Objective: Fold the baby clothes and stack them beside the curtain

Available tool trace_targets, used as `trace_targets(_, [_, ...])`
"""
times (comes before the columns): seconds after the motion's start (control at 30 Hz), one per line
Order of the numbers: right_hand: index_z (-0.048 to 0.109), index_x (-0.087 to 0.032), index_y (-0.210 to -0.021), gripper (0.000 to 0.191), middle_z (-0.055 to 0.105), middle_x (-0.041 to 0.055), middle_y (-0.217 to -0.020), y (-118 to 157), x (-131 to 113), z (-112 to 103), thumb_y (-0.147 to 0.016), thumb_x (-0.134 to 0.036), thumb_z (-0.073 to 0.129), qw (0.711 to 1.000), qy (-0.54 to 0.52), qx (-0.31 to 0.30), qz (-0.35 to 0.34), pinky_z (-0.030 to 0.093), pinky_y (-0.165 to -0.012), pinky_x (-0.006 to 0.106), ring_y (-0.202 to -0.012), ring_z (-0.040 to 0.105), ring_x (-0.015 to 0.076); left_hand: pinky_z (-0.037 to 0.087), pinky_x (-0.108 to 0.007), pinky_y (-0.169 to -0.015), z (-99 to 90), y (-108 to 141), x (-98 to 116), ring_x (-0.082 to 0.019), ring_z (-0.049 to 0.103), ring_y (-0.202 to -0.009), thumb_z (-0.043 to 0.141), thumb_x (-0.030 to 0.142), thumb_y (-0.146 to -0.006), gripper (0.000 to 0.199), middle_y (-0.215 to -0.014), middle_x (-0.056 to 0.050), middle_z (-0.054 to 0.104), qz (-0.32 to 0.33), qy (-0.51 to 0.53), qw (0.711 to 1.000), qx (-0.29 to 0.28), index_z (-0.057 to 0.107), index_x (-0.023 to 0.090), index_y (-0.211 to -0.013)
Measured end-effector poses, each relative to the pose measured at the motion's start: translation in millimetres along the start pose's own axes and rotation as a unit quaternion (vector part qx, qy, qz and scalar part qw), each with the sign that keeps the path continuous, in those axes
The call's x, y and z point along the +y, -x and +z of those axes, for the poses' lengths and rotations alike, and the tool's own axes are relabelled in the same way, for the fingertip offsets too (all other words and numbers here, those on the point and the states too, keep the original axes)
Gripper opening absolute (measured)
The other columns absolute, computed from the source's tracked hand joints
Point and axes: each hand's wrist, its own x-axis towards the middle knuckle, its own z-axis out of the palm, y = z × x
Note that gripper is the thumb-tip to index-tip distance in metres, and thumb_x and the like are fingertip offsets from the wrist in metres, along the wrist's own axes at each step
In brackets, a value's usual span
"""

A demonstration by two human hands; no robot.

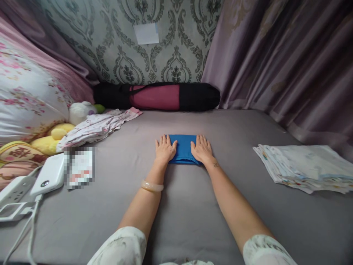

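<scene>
A folded blue cloth (185, 149) lies flat on the grey sheet (187, 206) in front of me. My left hand (166, 149) rests palm down over its left edge, fingers stretched out and pointing away from me. Over the right edge lies my right hand (202, 148), also flat with its fingers extended. Both thumbs point inward across the cloth, and its middle shows between them. A pale bangle (152, 186) circles my left forearm. The near edge of the cloth shows a fold with a slight gap.
To the right sits a stack of folded white cloths (303, 165). A black and maroon bag (154, 97) lies along the wall. On the left are a crumpled patterned garment (93, 127), soft toys, a white power bank (49, 175) with cables, and a power strip (16, 189).
</scene>
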Motion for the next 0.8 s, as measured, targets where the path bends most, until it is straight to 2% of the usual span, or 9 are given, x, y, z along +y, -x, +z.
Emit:
trace_targets(0.17, [0.029,-0.002,-0.15,0.064,0.026,0.0178,-0.157,7,-8,-7,-0.099,-0.04,0.02,0.999,0.016,0.031,-0.016,0.012,-0.117,0.049,-0.146,0.02,0.0286,0.012,-0.057,-0.118,-6.1,-2,-1,-0.03,0.02,-0.147,0.015,0.054,-0.096,0.072,-0.159,-0.017,0.022,0.0,0.024,0.999,-0.022,0.028,0.009,-0.151])
trace_targets(0.3, [0.03,-0.009,-0.151,0.061,0.023,0.0159,-0.159,18,-27,-7,-0.1,-0.041,0.02,0.993,0.037,0.074,-0.085,0.007,-0.117,0.051,-0.147,0.015,0.0278,0.013,-0.061,-0.116,-18.2,-8,-5,-0.03,0.02,-0.147,0.013,0.053,-0.096,0.069,-0.157,-0.014,0.028,-0.005,0.078,0.996,-0.034,0.034,0.013,-0.149])
trace_targets(0.47, [0.032,-0.013,-0.151,0.06,0.023,0.0151,-0.159,25,-37,1,-0.1,-0.042,0.021,0.994,0.043,0.016,-0.103,0.01,-0.117,0.051,-0.146,0.019,0.0283,0.014,-0.059,-0.117,-30.0,-15,-18,-0.028,0.022,-0.147,0.014,0.05,-0.097,0.064,-0.156,-0.011,0.033,-0.034,0.136,0.99,-0.031,0.04,0.016,-0.144])
trace_targets(0.6, [0.031,-0.012,-0.151,0.06,0.022,0.0157,-0.159,24,-40,-4,-0.101,-0.042,0.02,0.995,0.041,-0.004,-0.092,0.011,-0.117,0.053,-0.146,0.018,0.0288,0.018,-0.058,-0.117,-39.6,-17,-32,-0.027,0.027,-0.145,0.012,0.047,-0.097,0.061,-0.152,-0.009,0.04,-0.048,0.164,0.985,-0.033,0.047,0.019,-0.139])
trace_targets(0.8, [0.028,-0.015,-0.153,0.059,0.016,0.0134,-0.161,23,-84,-4,-0.1,-0.042,0.023,0.988,0.001,-0.009,-0.155,0.011,-0.117,0.052,-0.148,0.012,0.0275,0.02,-0.058,-0.116,-44.0,-18,-43,-0.027,0.033,-0.142,0.014,0.044,-0.098,0.058,-0.15,-0.01,0.044,-0.057,0.202,0.977,-0.023,0.049,0.018,-0.136])
